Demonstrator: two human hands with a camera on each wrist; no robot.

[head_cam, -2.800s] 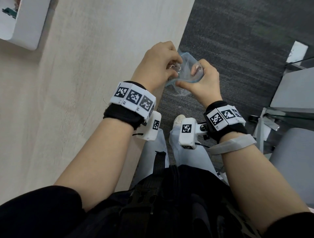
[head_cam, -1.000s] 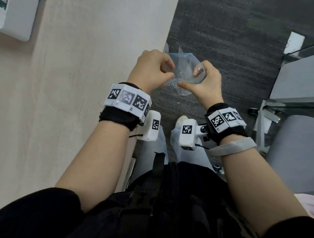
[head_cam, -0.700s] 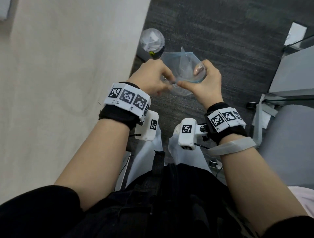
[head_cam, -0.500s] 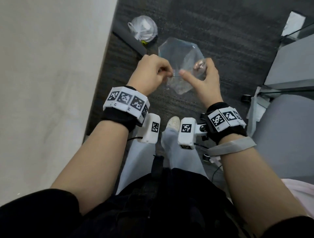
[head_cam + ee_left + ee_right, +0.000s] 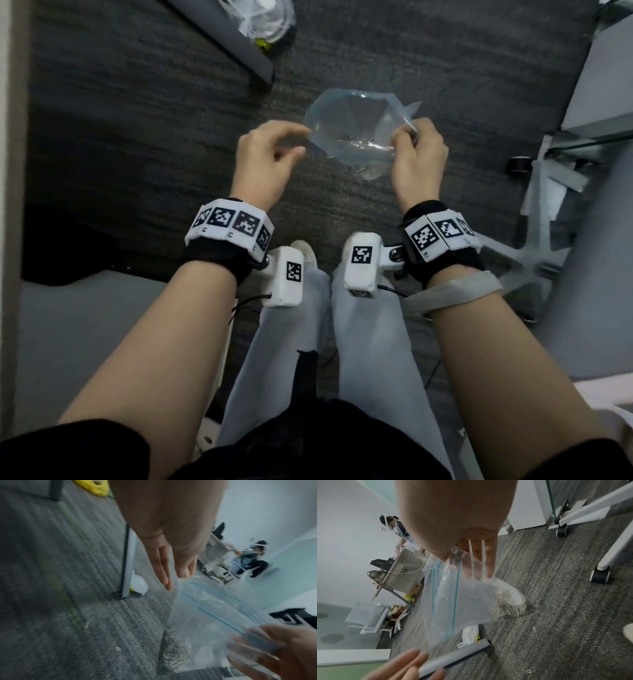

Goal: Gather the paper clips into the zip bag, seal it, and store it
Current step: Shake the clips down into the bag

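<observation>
A clear zip bag [image 5: 346,120] with a blue zip line hangs open over the dark carpet. My right hand [image 5: 406,132] pinches its right rim, thumb in front and fingers behind the plastic [image 5: 460,566]. A heap of silver paper clips [image 5: 505,601] lies in the bag's bottom corner [image 5: 356,142]. My left hand [image 5: 301,138] sits at the bag's left rim with thumb and fingers apart and straight [image 5: 176,581], holding nothing. Two loose paper clips [image 5: 534,629] lie on the carpet below the bag.
A grey desk leg [image 5: 233,44] and a white plastic bag [image 5: 267,20] lie on the floor ahead. An office chair base with castors [image 5: 534,205] stands to the right. The pale desk edge [image 5: 7,171] runs along the left. Another person [image 5: 248,558] sits far off.
The view swung from the desk top down to the carpet. My left hand let go of the bag's mouth and drew left, while the right hand kept hold of the bag.
</observation>
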